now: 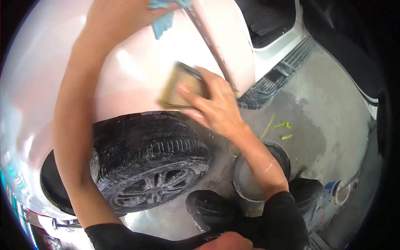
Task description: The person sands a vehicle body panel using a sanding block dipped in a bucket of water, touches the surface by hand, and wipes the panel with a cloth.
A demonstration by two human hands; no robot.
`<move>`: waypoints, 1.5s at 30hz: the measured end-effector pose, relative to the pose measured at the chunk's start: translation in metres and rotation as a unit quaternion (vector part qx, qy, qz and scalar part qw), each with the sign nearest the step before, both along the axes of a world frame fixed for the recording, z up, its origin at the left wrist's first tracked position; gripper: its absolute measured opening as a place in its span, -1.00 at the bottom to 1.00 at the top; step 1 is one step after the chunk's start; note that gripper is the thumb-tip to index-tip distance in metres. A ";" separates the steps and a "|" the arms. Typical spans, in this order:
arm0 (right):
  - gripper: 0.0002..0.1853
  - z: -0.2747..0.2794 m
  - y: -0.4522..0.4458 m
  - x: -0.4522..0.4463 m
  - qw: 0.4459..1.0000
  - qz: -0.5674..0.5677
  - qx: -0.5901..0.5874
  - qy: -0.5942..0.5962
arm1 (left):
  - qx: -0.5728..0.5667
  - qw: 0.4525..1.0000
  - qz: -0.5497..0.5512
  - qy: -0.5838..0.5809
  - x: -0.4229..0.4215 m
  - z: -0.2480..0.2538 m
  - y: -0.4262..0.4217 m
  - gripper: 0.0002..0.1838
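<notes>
My right hand (221, 102) is closed around a rectangular sanding block (171, 93), slightly blurred, held at the pinkish-white car fender (137, 83) just above the wheel arch. At the top edge of the view, my left hand (121, 14) has a light blue cloth (162, 26) in its grip against the upper part of the same fender. The cut-off frame hides part of that hand. Wet marks show on my right fingers and forearm. Below the block is the dusty black tire (150, 141) with its spoked wheel (156, 189).
A round bucket (288, 160) of greyish liquid stands under my right forearm. Yellow-green tape strips (285, 125) lie on the wet-stained floor (337, 104). A paint can (333, 192) stands at the right. An open door (346, 46) and a running board (275, 81) are at upper right.
</notes>
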State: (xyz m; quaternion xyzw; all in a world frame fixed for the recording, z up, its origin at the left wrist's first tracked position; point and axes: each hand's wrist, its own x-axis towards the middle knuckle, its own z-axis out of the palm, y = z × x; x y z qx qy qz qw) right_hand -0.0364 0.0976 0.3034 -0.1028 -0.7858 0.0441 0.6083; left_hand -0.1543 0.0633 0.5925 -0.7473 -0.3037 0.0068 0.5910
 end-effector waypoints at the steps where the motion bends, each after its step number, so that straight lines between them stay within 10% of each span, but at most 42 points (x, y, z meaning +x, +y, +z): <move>1: -0.16 -0.036 0.013 0.005 1.000 -0.009 -0.004 0.000 | -0.003 1.000 -0.003 -0.006 -0.001 0.003 -0.002 -0.73; 9: -0.21 0.020 -0.005 -0.003 1.000 0.023 0.001 0.003 | 0.020 0.998 -0.031 0.041 -0.004 -0.001 0.004 -0.74; 21: -0.24 -0.103 -0.007 0.036 0.982 -0.033 -0.187 -0.007 | 0.020 1.000 0.014 0.008 0.004 -0.007 0.005 -0.74; 45: -0.14 -0.038 0.013 0.008 0.999 -0.008 -0.037 0.001 | 0.014 1.000 -0.002 0.027 0.002 -0.004 0.005 -0.72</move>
